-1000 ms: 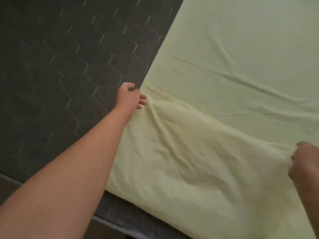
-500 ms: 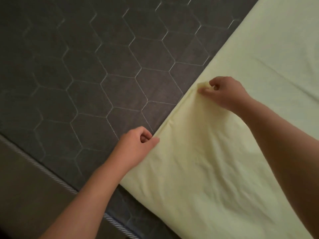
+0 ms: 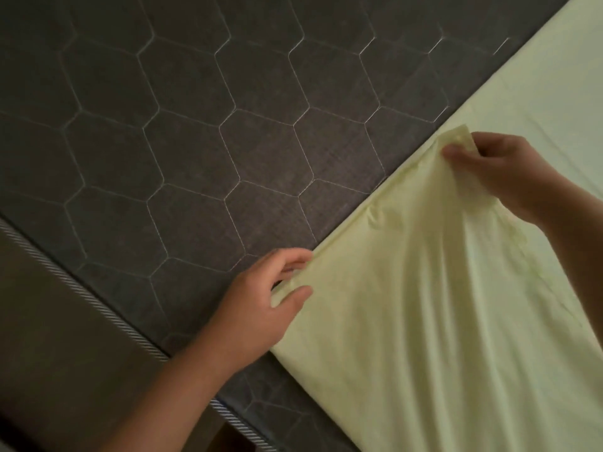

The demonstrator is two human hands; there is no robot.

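A: Two hands on it, both pinching. Nearest first: piping (image 3: 98, 304) of the mattress (image 3: 195, 141) runs 9 to 6 o'clock. Then the left hand (image 3: 261, 308), approx 6:30, thumb on top & fingers curled under the sheet (image 3: 424, 305) at its edge.

B: Sheet sits where?

A: Pale yellow, on the mattress, fills 1 to 6 o'clock. Long edge runs diagonally from the left hand up toward 1. The stretch btw the hands is lifted off the bed; the far part lies flat.

B: Right hand?

A: Farther out, approx 2 o'clock. Right hand (image 3: 502, 171) nips a small folded tab of the edge btw thumb & forefinger. Other fingers are curled behind; can't tell if they touch cloth.

B: How will it handle?

A: Prob. light, thin, v. limp. It sags & ripples btw the two grips, no stiffness at all. Not fragile. I'd guess it drags a bit on the quilted top & wrinkles rather than slides.

B: Where to hold?

A: Along the edge, as now; a fold of cloth there gives more to nip. Grips well apart w/ the edge taut btw them, else the middle droops. A mid-panel grab would just bunch it.

B: Beyond that?

A: Grey hex-stitched mattress, 9 to 12 o'clock.
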